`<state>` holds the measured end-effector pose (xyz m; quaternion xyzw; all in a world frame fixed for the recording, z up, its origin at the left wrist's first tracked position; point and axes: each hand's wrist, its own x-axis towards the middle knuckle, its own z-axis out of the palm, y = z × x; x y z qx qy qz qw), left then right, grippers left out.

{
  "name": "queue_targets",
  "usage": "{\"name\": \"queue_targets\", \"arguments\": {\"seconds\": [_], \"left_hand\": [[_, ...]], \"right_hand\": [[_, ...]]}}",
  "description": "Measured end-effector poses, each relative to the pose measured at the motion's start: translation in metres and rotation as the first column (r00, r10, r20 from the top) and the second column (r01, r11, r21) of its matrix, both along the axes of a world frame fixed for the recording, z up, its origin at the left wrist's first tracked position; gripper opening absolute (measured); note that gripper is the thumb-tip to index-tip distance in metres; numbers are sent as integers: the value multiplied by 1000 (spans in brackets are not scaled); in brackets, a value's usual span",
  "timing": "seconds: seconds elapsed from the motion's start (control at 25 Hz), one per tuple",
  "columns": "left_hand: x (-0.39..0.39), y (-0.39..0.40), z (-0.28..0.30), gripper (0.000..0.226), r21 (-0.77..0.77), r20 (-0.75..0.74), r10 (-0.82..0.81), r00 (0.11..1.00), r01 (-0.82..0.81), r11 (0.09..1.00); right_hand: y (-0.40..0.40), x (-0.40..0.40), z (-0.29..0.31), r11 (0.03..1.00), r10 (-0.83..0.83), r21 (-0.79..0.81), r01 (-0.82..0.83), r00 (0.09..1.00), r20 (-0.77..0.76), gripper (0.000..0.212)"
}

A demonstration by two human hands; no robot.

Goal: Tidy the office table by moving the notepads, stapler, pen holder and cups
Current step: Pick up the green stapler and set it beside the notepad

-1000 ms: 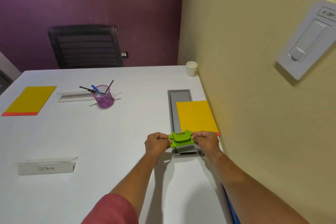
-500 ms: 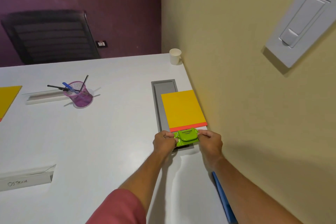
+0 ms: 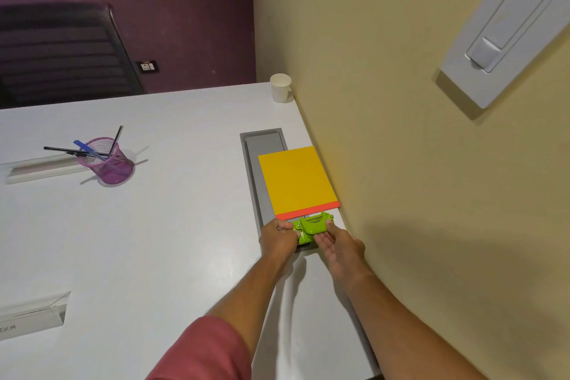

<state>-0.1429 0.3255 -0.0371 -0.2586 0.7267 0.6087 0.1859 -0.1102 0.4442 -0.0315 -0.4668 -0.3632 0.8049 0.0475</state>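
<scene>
At the far left, the pen holder [image 3: 106, 160] stands in the open middle of the table [image 3: 172, 225], pens splayed out of it — it is judged not yet tidied. Farther right, one cup [image 3: 280, 87] sits in the far corner against the yellow wall; whether that is its final place cannot be told. A notepad [image 3: 296, 179] lies by the wall, partly over the grey tray [image 3: 251, 163] set into the table, and looks placed. Just near of its red edge, the stapler [image 3: 311, 227] is held between both hands: the left hand [image 3: 279, 239] is clenched on its left end, while the right hand [image 3: 337, 245] rests half open, fingers against its right side. The stapler is judged to be mid-placement — not let go. Other notepads or cups are not in view.
</scene>
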Motion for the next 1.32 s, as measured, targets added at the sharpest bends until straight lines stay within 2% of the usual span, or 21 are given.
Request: {"name": "queue_targets", "arguments": {"seconds": [0.16,0.32,0.4,0.44,0.48,0.52,0.6,0.64,0.68,0.76,0.92,1.32], "left_hand": [[2,6,-1,19,26,12,-30,999,30,999],[3,8,-1,18,14,-36,-135,990,136,991],[2,5,1,26,-65,-116,-227,967,221,973],[2,2,2,35,-153,-178,-307,935,282,947],[1,-1,3,46,-278,-227,-411,883,346,896],[0,-5,3,59,-433,-242,-531,812,399,808],[-2,-14,-1,84,-739,-182,-731,658,399,543],[-4,-19,-4,92,-820,-145,-790,596,374,433],[-6,-23,-6,97,-859,-113,-823,557,362,363],[-7,-29,-10,102,-881,-62,-846,529,369,295],[-6,-37,-15,103,-880,-3,-850,526,403,252],[-6,-40,-16,102,-869,22,-835,550,424,256]], "right_hand": [[0,3,-4,994,-53,-92,51,998,-26,12],[7,4,-10,994,-58,-91,53,997,-53,16],[12,3,-13,996,-65,-69,61,996,-58,28],[14,3,-15,996,-72,-56,69,995,-61,35],[17,2,-17,996,-82,-45,79,995,-63,41],[18,1,-18,995,-95,-36,93,994,-61,47],[21,-1,-23,994,-109,-18,108,993,-45,52],[22,-2,-23,994,-107,-12,106,994,-35,53],[21,-2,-24,995,-104,-8,104,994,-25,53],[21,-2,-26,995,-104,-4,104,995,-1,54],[22,-3,-31,996,-88,-27,89,996,34,51],[21,-6,-29,995,-92,-20,94,992,81,48]]}}
